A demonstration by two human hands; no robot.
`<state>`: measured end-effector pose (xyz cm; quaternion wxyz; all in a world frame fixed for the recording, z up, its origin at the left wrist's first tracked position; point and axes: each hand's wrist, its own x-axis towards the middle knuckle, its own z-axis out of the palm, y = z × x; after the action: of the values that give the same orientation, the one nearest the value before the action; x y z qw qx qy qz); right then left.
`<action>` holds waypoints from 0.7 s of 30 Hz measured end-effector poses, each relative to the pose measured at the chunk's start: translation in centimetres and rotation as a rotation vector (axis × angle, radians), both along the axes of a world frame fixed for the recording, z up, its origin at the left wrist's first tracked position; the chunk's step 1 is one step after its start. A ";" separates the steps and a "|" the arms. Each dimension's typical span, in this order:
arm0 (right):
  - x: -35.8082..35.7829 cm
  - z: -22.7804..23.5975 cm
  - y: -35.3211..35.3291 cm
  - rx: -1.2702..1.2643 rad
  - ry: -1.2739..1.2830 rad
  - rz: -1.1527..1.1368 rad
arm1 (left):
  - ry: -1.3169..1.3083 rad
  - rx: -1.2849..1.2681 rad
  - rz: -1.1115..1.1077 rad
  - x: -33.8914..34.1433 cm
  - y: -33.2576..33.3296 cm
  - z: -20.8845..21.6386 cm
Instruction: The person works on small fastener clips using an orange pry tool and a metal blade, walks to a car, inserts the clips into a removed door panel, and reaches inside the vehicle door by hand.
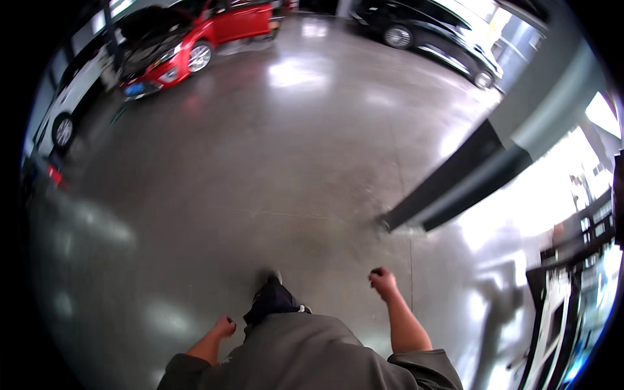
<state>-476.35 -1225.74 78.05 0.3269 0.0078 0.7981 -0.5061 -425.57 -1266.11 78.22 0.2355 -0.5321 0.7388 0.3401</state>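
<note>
My right hand (383, 282) hangs out in front of my right side, above the grey floor. Its fingers are curled in, with a dark patch at their tips; whether anything is inside is hidden. Lower and closer to my body, my left hand (225, 326) is curled too, small and slightly blurred, and I cannot see into its grip. Neither hand touches any nearby surface. Between them one dark trouser leg (270, 300) and a shoe tip (278, 276) stick out from under my grey-brown shirt (302, 351).
A thick grey pillar (468, 169) with a dark base stands ahead to the right. A red car (195, 49) with its bonnet up is at the far left, beside a white car (68, 107). A black car (429, 36) is far right. Dark-framed racks (559, 286) line the right side.
</note>
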 end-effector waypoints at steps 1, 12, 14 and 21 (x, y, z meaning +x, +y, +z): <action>-5.3 1.8 -4.4 -0.075 0.048 -0.002 | -0.056 0.043 0.008 -2.0 -1.9 -0.6; -31.9 -4.6 -31.2 0.364 -0.283 0.518 | 0.100 -0.007 -0.159 -42.1 -42.3 -2.0; -34.9 -3.1 -34.9 0.351 -0.256 0.522 | 0.150 -0.086 -0.089 -57.9 -51.1 3.8; -58.0 -9.8 -51.8 0.408 -0.298 0.501 | 0.462 -0.325 -0.086 -91.7 -74.5 11.3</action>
<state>-534.36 -1277.58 68.29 0.5455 -0.0495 0.8034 -0.2337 -517.30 -1340.64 89.53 -0.0133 -0.4394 0.8396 0.3191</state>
